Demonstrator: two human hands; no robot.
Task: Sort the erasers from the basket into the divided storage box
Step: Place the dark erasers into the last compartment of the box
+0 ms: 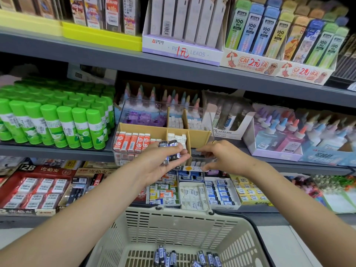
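Feeding dark erasers from my left hand into the box's empty front-right cell

At the frame's bottom the cream basket (179, 226), slotted rigid plastic, holds more dark erasers (200, 257) loose on its floor; at centre the clear hard-walled box (123, 151) with tan dividers sits on the grey shelf (57, 151), orange-sleeved blocks at its front left, plain white ones in the middle cells, purple ones at the back left. My left hand (163, 160) curls around a small stack of sleeved erasers (170, 151), glossy little bricks; my right hand (221, 157) hovers over the front-right cell with fingers loosely bent, and I cannot tell whether it pinches one. I'd pass one brick at a time, keep them label-up, and stand them edge to edge so the slick sleeves don't slide.
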